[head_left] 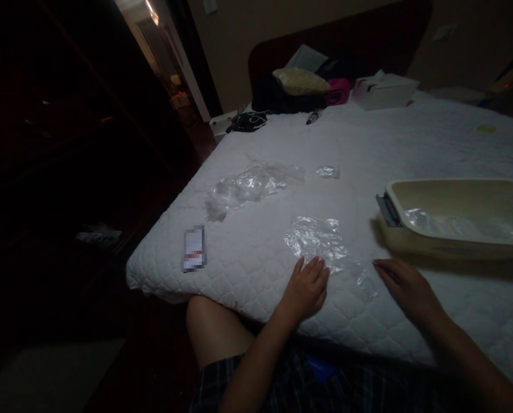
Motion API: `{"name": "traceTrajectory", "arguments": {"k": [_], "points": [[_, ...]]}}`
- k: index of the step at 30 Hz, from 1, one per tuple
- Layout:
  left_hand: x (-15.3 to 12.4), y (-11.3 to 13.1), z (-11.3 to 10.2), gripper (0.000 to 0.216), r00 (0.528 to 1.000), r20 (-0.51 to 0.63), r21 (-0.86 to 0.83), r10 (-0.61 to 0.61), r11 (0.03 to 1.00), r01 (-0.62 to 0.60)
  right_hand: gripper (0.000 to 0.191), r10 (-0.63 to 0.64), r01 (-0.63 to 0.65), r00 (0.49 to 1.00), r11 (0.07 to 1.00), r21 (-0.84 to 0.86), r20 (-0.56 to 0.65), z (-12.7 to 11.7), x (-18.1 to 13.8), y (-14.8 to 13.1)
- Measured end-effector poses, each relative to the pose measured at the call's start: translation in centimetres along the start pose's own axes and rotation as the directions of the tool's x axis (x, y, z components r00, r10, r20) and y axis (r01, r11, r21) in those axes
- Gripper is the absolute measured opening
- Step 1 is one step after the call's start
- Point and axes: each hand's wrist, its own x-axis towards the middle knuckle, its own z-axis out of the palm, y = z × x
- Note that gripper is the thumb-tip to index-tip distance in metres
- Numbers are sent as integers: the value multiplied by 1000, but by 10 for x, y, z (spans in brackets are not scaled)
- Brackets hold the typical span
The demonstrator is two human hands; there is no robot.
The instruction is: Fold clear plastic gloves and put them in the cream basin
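I have a clear plastic film (314,235) lying wrinkled on the white quilted bed (248,252), near the front edge. The left hand (306,289) rests its fingers on the film's near side, slightly spread, clamped on nothing. The right hand (405,289) is by the film's right end, fingertips gathered; I cannot tell whether that grip has caught any plastic. If the left hand presses too lightly, I'd expect the slick sheet to skid or bunch; a hard tug could tear it. The tub (450,249) stands just beyond the right hand, close enough to be knocked. Farther off, a crumpled plastic heap (252,183) could slide if brushed.
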Motion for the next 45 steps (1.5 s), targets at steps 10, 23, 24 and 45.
{"name": "traceTrajectory", "arguments": {"k": [10, 23, 24, 45], "points": [[6, 1, -6, 39, 1000, -27, -33, -7, 999, 6, 25, -117, 117, 993, 992, 41, -17, 2, 4, -12], [10, 13, 2, 45, 995, -26, 48, -99, 994, 100, 24, -105, 94, 993, 977, 192, 48, 6, 6, -26], [9, 13, 3, 45, 995, -29, 45, -96, 994, 98, 24, -112, 99, 992, 975, 197, 58, 6, 7, -26], [9, 14, 3, 46, 995, -19, 34, -98, 995, 98, 23, -177, 137, 978, 944, 301, 110, 3, 36, -35]]}}
